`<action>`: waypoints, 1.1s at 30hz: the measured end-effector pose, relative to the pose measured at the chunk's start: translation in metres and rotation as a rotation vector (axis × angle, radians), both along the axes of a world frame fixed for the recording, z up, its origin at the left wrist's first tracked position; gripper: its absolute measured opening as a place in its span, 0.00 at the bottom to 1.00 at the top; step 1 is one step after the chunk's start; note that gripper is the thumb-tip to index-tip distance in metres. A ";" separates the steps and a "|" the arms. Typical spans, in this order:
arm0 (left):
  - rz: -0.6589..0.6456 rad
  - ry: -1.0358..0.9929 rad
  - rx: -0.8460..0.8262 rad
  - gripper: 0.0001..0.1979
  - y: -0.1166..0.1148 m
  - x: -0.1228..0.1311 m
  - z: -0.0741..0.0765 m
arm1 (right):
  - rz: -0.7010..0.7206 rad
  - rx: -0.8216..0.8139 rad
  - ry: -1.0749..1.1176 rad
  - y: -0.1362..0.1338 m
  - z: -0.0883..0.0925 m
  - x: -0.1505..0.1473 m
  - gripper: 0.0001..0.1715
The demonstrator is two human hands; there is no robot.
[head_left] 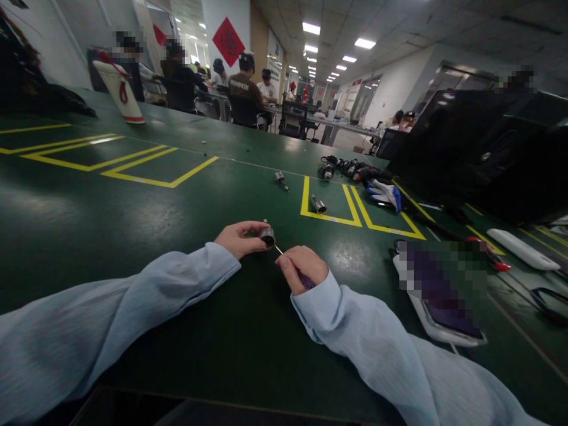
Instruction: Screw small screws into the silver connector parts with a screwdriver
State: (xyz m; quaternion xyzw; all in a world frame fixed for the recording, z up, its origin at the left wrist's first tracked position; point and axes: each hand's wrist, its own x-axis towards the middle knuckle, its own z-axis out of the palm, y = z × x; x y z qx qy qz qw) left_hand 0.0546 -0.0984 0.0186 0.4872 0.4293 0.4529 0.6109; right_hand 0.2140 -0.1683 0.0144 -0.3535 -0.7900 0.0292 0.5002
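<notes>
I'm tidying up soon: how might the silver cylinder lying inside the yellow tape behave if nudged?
The silver cylinder might roll, since its rounded side lies on the flat green tabletop. Its shiny, metallic-looking surface could feel slippery.

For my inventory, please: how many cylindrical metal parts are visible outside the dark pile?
3: first part in the left hand; second part inside the yellow outline; third part left of that outline. More could be hidden.
</notes>
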 end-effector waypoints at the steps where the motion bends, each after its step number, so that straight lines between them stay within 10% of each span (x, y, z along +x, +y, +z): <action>1: 0.004 0.024 0.015 0.20 0.000 0.000 0.000 | 0.000 0.013 -0.017 0.000 0.000 0.000 0.11; 33: 0.004 0.123 -0.012 0.19 -0.005 0.004 0.009 | -0.024 0.038 -0.189 -0.005 0.004 -0.002 0.11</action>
